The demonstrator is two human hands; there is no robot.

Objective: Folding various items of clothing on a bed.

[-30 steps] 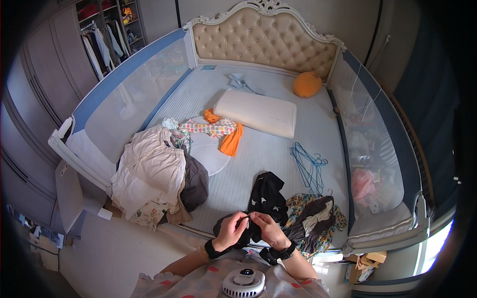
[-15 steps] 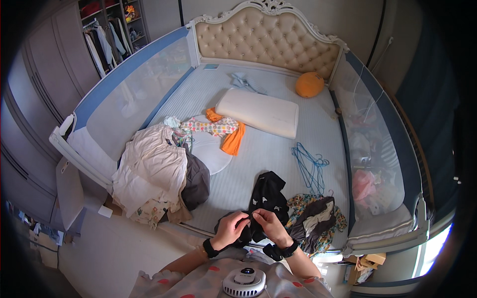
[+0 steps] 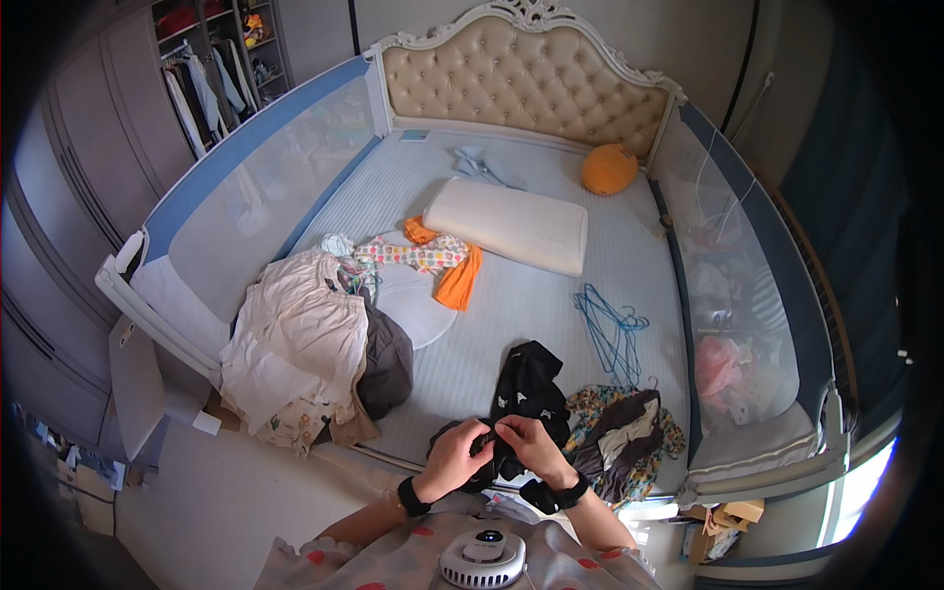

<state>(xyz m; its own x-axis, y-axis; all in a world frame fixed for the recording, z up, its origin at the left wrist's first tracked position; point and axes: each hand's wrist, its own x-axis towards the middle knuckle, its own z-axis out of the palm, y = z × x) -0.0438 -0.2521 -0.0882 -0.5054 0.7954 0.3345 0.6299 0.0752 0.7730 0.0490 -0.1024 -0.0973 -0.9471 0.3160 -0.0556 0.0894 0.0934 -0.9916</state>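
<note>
My left hand [image 3: 455, 456] and my right hand [image 3: 532, 445] both pinch a black garment with small white marks [image 3: 528, 382] at the near edge of the bed [image 3: 511, 295]. The fingers of both hands meet close together on the cloth's near end. The rest of the garment lies stretched away from me on the mattress. Each wrist wears a black band.
A pile of pale and dark clothes [image 3: 310, 344] lies to the left. A crumpled patterned heap [image 3: 619, 433] sits to the right, with blue hangers [image 3: 612, 324] behind. Farther back lie a white pillow [image 3: 508, 224], orange cloth [image 3: 458, 280] and an orange cushion [image 3: 609, 168]. Mesh rails enclose both sides.
The hands stay at the bed's near edge, fingers working along the black garment; the cloth has shifted slightly and bunched between them.
</note>
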